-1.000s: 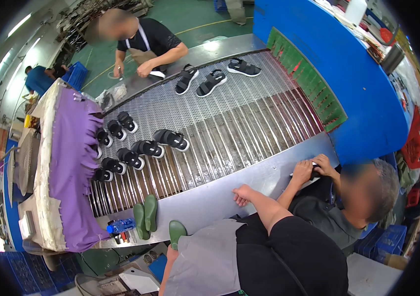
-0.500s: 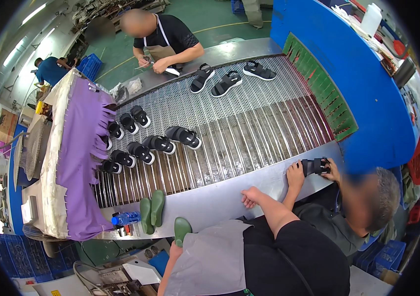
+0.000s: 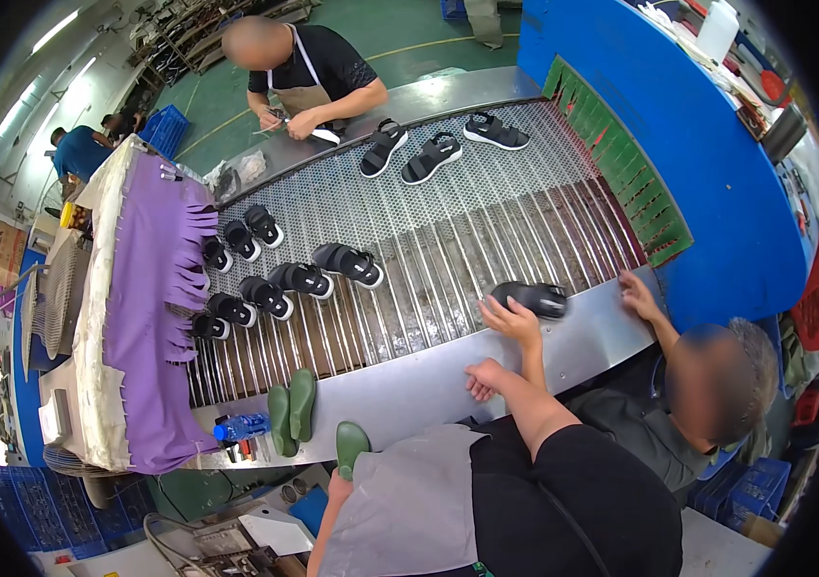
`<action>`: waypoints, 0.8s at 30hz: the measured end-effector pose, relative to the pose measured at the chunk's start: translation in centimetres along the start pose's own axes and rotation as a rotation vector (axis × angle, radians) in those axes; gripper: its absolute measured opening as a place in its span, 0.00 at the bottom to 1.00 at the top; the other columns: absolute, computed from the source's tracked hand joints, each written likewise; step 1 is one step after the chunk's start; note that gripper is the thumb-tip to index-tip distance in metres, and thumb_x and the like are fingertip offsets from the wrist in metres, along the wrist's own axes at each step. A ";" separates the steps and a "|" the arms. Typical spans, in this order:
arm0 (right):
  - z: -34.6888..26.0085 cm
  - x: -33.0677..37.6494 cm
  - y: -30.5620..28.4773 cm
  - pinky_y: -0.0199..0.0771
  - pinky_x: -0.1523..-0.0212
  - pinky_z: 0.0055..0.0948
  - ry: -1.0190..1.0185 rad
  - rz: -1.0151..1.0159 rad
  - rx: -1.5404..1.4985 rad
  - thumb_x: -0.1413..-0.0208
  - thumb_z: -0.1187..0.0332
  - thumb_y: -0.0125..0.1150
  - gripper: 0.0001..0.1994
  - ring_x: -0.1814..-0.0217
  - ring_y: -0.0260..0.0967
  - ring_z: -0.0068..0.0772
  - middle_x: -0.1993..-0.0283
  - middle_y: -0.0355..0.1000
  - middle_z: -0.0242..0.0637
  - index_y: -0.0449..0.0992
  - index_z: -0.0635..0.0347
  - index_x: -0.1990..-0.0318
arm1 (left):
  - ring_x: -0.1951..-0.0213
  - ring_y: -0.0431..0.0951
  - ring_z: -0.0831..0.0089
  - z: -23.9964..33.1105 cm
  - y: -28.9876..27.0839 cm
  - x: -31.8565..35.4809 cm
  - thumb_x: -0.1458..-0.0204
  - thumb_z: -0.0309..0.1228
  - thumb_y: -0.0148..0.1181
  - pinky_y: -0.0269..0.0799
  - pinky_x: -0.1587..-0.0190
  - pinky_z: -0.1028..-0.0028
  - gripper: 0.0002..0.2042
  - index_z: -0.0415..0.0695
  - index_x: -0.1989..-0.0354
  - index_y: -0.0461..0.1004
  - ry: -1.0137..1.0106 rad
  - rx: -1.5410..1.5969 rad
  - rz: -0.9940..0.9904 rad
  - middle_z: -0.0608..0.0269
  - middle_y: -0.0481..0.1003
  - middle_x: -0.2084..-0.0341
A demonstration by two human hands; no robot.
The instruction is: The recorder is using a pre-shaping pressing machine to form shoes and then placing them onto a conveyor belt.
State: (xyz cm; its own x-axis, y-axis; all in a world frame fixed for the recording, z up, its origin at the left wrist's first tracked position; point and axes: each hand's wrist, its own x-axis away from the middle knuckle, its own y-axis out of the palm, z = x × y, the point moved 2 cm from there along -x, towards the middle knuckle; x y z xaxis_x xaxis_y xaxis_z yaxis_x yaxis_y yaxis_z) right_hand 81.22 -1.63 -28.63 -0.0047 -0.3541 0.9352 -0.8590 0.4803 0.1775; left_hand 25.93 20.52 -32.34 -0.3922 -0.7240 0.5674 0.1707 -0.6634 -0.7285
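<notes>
My left hand (image 3: pixel 340 487) is closed around the lower end of a green shoe last (image 3: pixel 352 446), just off the near edge of the metal ledge (image 3: pixel 409 396). Two more green shoe lasts (image 3: pixel 291 412) stand side by side on that ledge, left of the one I hold. My right hand (image 3: pixel 484 380) rests loosely curled at the ledge, and nothing shows in it. Beyond it, a co-worker's hand (image 3: pixel 517 322) touches a black sandal (image 3: pixel 536 300) at the near side of the roller conveyor (image 3: pixel 448 288).
Several black sandals with white soles (image 3: pixel 337 272) sit on the conveyor's left part, near a purple fringed curtain (image 3: pixel 155 317). Three more sandals (image 3: pixel 432 159) lie at the far side, opposite another person (image 3: pixel 318 82). A blue-capped bottle (image 3: pixel 241 427) lies by the lasts. Green strips (image 3: pixel 621 163) hang at right.
The co-worker beside me has moved a black sandal leftward from the ledge to the conveyor's near side, the other hand letting go. My hands stay much the same.
</notes>
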 end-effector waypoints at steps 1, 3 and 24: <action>0.2 -0.6 -0.1 0.72 0.79 0.35 0.004 -0.001 0.004 0.35 0.50 0.48 0.25 0.82 0.71 0.41 0.77 0.73 0.43 0.78 0.65 0.67 | 0.52 0.78 0.42 -0.6 0.4 -0.1 0.45 0.42 0.59 0.74 0.51 0.58 0.27 0.39 0.40 0.66 -0.005 0.003 -0.001 0.41 0.77 0.52; 0.5 -1.5 -0.3 0.72 0.77 0.36 0.013 0.001 0.009 0.36 0.50 0.49 0.24 0.80 0.72 0.41 0.76 0.73 0.43 0.78 0.65 0.67 | 0.52 0.78 0.42 -0.6 0.8 -0.2 0.45 0.42 0.59 0.74 0.51 0.58 0.27 0.39 0.40 0.66 0.528 0.332 0.162 0.42 0.77 0.52; -16.0 4.2 -4.7 0.75 0.66 0.45 -0.655 0.899 -0.092 0.44 0.61 0.60 0.15 0.71 0.76 0.46 0.72 0.76 0.45 0.69 0.64 0.58 | 0.52 0.78 0.45 10.1 -5.1 4.9 0.52 0.41 0.66 0.74 0.51 0.59 0.32 0.41 0.40 0.65 -0.143 0.161 0.008 0.43 0.77 0.52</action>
State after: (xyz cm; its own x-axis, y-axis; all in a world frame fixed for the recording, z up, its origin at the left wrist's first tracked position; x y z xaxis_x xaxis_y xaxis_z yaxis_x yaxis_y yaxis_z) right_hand 93.38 7.46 -20.63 -0.8976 -0.1897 0.3979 -0.3668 0.8222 -0.4353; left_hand 32.26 18.40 -21.96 -0.2599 -0.7414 0.6187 0.3200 -0.6707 -0.6692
